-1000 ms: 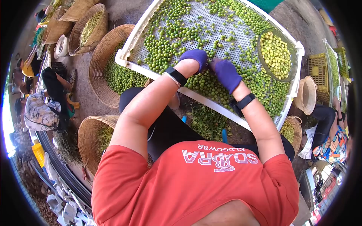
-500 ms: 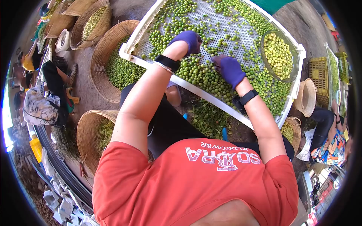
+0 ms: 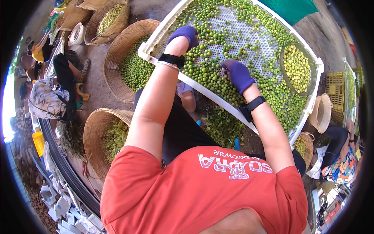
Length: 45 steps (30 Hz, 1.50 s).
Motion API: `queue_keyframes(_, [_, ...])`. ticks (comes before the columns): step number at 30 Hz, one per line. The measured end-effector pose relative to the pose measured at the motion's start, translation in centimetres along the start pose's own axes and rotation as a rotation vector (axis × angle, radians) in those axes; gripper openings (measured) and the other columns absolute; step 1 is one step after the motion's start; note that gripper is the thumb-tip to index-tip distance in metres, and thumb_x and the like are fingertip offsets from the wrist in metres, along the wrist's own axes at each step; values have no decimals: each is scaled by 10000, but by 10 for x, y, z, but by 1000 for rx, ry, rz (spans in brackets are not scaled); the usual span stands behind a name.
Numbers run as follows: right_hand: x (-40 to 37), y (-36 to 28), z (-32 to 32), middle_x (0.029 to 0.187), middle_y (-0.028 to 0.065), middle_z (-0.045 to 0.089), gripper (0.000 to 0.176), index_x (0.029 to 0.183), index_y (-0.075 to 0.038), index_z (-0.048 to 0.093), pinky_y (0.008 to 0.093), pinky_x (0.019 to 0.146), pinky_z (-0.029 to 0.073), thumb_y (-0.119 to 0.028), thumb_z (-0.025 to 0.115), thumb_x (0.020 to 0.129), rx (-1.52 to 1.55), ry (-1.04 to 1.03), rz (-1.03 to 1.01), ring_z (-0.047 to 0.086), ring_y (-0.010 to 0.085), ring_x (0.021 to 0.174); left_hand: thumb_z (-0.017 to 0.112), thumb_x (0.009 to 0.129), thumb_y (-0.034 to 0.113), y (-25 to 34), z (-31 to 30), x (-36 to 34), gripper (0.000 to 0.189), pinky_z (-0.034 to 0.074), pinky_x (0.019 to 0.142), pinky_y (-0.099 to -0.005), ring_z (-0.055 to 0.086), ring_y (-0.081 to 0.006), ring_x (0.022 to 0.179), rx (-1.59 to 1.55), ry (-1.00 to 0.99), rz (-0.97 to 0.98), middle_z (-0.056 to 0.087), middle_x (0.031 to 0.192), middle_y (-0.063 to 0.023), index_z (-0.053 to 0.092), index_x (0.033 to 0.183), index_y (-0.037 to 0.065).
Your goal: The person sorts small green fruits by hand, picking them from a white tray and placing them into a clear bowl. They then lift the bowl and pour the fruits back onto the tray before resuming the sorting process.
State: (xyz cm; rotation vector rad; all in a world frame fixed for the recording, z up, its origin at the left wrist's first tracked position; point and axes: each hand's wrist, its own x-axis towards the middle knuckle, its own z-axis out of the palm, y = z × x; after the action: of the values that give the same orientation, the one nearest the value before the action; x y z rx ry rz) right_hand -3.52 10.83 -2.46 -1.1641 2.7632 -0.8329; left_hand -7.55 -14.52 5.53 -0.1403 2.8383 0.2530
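Observation:
Both my hands wear purple gloves over a white perforated tray (image 3: 244, 24) spread with small round green fruits (image 3: 212, 72). Near the tray's left edge, my left hand (image 3: 184, 37) is closed, with its fingers curled out of sight; what they hold, if anything, is hidden. Low over the fruits near the front edge, my right hand (image 3: 238, 75) has bent fingers drawn together, pointing left; I cannot make out anything between them. A round mesh basket (image 3: 283, 72) of paler yellow-green fruits (image 3: 297, 68) rests on the tray's right side.
A wicker basket (image 3: 113, 54) of green fruits stands left of the tray. Another wicker basket (image 3: 93, 136) holds thin green stems. Leafy greens (image 3: 224, 126) lie beneath the tray's front edge. A pale bucket (image 3: 321, 113) and yellow crate (image 3: 335, 91) stand right. Other people sit at both sides.
My left hand has moved left across the tray, towards its left edge. My right hand stays over the fruits, nearly in place. The whole view has shifted slightly.

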Motion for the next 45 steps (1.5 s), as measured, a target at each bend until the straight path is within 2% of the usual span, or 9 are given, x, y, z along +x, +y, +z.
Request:
queue_keyframes(9, [-12, -8, -40, 997, 161, 633, 226, 1022, -51, 625, 404, 798, 500, -5, 521, 827, 52, 6, -44, 621, 308, 918, 647, 711, 197, -3, 21, 15, 268, 519, 838, -410, 640, -350, 954, -5, -18, -66, 655, 1033, -185, 712, 940, 74])
queue_keyframes(12, [-19, -9, -102, 1033, 149, 635, 236, 1032, -54, 626, 382, 821, 499, 1, 515, 831, 124, 44, 187, 624, 290, 933, 621, 740, 168, 3, 48, 21, 236, 518, 825, -424, 638, -362, 950, -99, 55, -66, 656, 1018, -191, 708, 936, 70])
queue_keyframes(14, [-28, 15, -137, 1030, 146, 636, 250, 1049, -57, 626, 368, 833, 495, -30, 559, 810, -84, 276, 67, 618, 305, 942, 646, 734, 232, 4, 64, 28, 240, 515, 820, -422, 641, -349, 919, -73, 19, -52, 664, 989, -161, 703, 943, 128])
queue_keyframes(19, [-60, 100, -170, 1044, 160, 644, 288, 1056, -78, 635, 390, 836, 482, -152, 641, 778, -388, 384, 299, 616, 331, 953, 575, 768, 153, 23, 57, 10, 224, 517, 808, -436, 640, -362, 939, -117, 15, -5, 651, 1002, -215, 698, 921, 43])
queue_keyframes(26, [-119, 83, -165, 961, 146, 667, 227, 1020, -81, 645, 408, 801, 497, -190, 601, 826, -234, 34, 669, 636, 322, 902, 648, 732, 212, 73, 48, 1, 250, 517, 773, -396, 653, -327, 839, -168, -14, 212, 674, 901, -147, 693, 960, 120])
queue_keyframes(30, [-129, 102, -109, 952, 154, 648, 202, 968, -83, 647, 400, 775, 500, -78, 567, 782, -231, 228, 176, 629, 334, 862, 631, 774, 190, 124, 54, -17, 268, 505, 765, -384, 661, -299, 806, -270, -132, 296, 681, 870, -146, 681, 1029, 126])
queue_keyframes(35, [-106, 103, -94, 856, 126, 620, 136, 871, -111, 635, 422, 703, 492, -112, 506, 826, -401, 69, 218, 622, 324, 789, 598, 819, 172, 165, 62, -28, 262, 518, 731, -359, 672, -268, 740, -548, -232, 347, 683, 829, -137, 668, 1066, 117])
queue_keyframes(38, [-101, 100, -95, 857, 128, 621, 140, 865, -111, 635, 420, 694, 495, -109, 499, 830, -519, -68, 410, 627, 324, 814, 588, 822, 145, 182, 83, -7, 262, 524, 713, -340, 676, -235, 691, -364, 75, 452, 685, 802, -127, 667, 1070, 108])
queue_keyframes(45, [-118, 120, -83, 873, 131, 621, 160, 887, -98, 637, 427, 707, 497, -76, 494, 817, -451, 77, 291, 625, 319, 838, 552, 788, 121, 242, 113, 23, 203, 513, 795, -419, 640, -338, 905, -108, -93, 455, 659, 989, -174, 686, 932, 69])
